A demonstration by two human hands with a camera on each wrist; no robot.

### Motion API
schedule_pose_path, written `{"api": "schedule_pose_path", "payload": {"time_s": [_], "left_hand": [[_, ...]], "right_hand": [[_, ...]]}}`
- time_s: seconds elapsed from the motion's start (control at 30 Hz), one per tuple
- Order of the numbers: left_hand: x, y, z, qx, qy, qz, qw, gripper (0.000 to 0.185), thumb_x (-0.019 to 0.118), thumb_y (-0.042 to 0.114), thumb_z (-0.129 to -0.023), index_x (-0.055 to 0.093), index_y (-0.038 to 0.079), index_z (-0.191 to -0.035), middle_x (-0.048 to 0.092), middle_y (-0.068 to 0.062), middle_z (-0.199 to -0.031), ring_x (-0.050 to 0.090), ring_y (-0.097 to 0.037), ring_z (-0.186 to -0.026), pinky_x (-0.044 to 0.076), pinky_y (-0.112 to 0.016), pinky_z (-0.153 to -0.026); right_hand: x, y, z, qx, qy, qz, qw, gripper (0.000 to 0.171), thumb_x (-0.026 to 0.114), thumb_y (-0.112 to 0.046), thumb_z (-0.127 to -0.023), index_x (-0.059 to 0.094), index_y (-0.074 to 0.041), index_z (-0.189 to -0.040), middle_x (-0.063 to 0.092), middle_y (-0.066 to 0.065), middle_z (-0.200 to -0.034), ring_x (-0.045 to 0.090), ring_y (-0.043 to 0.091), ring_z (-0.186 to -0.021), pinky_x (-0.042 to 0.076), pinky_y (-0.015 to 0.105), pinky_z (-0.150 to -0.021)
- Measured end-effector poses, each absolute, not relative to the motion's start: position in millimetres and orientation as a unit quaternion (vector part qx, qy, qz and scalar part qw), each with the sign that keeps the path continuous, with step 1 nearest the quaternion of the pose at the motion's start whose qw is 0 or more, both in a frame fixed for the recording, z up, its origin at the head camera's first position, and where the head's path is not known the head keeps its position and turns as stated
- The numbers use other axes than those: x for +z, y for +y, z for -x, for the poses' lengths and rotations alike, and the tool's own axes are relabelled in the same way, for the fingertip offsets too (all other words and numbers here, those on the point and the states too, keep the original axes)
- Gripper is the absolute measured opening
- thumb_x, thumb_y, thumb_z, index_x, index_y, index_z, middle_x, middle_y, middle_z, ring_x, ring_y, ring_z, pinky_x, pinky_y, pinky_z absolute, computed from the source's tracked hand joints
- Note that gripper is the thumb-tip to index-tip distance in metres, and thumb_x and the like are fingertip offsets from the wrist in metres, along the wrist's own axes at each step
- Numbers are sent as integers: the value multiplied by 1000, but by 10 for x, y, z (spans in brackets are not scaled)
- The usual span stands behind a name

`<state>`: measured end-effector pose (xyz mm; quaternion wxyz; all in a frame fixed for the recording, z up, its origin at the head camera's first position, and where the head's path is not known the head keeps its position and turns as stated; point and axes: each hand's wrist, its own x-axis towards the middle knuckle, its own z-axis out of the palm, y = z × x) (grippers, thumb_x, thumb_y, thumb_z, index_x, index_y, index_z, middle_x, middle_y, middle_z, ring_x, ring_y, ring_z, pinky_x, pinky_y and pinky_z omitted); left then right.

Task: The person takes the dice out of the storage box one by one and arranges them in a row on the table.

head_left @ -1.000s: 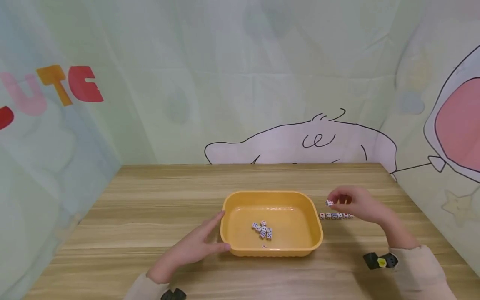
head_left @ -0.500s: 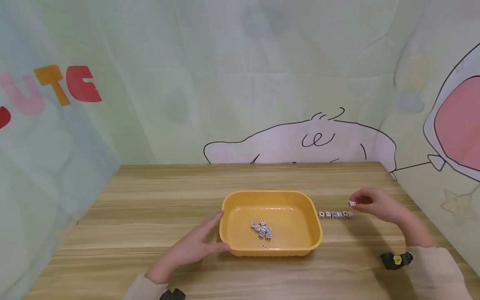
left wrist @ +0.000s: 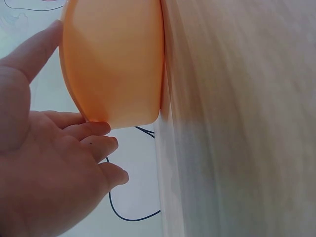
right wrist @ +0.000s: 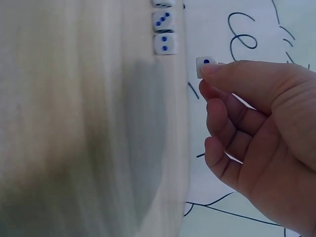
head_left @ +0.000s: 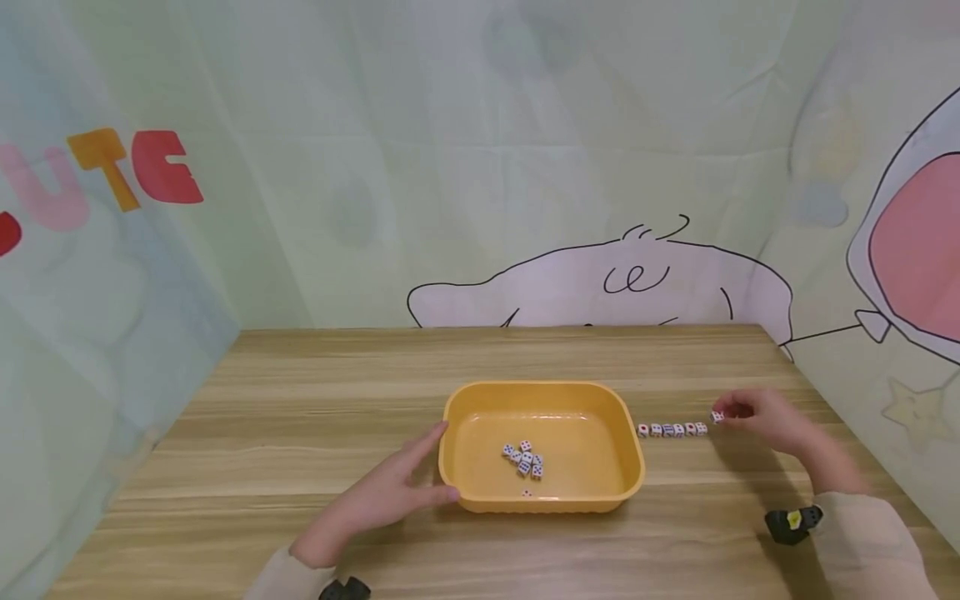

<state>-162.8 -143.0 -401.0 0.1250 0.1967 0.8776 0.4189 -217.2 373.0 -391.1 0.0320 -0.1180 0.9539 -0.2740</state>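
Note:
Between thumb and finger, my right hand pinches a white die. That die is held a little above the table, just past the right end of a row of dice. In the right wrist view the pinched die shows a blue dot, apart from the row's end die. My left hand rests against the left side of a yellow plastic tub, fingers spread and thumb at the near corner. Several loose dice lie inside the tub. The left wrist view shows fingertips touching the tub's wall.
The wooden table carries the tub near its middle, and the dice row starts close to the tub's right wall. A printed cloth backdrop rises behind the table and along both sides.
My right hand carried the die rightward from above the row to beyond its right end, then lowered it slightly. The left hand and tub stayed put.

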Motion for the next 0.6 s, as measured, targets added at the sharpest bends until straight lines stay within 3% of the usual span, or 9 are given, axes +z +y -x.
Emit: {"api": "schedule_pose_path", "payload": {"time_s": [0.27, 0.6], "left_hand": [[-4018, -1439, 1627, 416, 878, -203, 121, 90, 73, 41, -84, 25, 10, -153, 25, -14, -158, 20, -41, -144, 19, -63, -112], [-4018, -1437, 1630, 422, 875, -202, 124, 91, 74, 40, -83, 25, 10, -153, 24, -14, -158, 19, -41, -144, 18, -64, -112]], "right_hand": [[-4025, 3739, 2184, -274, 955, 100, 46, 12, 63, 0, -86, 67, 4, -97, 64, 5, -86, 55, 16, -80, 49, 25, -64], [-4094, 3715, 2189, -271, 956, 106, 43, 8, 66, 1, -84, 66, 3, -91, 64, 4, -84, 53, 14, -77, 47, 23, -62]]}}
